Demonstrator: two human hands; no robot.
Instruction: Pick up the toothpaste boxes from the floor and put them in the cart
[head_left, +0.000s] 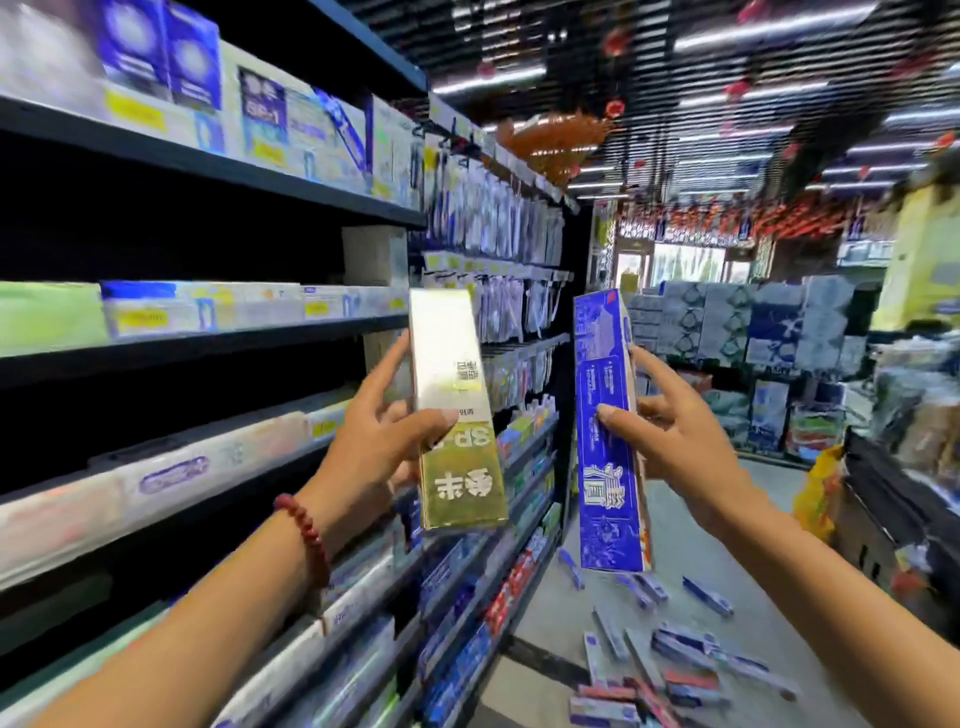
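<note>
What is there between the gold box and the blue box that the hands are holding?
Head view: nothing touches between the gold box and the blue box; the gap shows only distant shelves.

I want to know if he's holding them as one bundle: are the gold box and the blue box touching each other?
Apart. The head view shows the gold box in the left hand and the blue box in the right hand, with shelving visible through the gap between them.

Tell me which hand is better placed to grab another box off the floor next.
Neither is free: the left hand grips the gold box, the right hand the blue box. Probably the right, since the scattered boxes lie below it.
</note>
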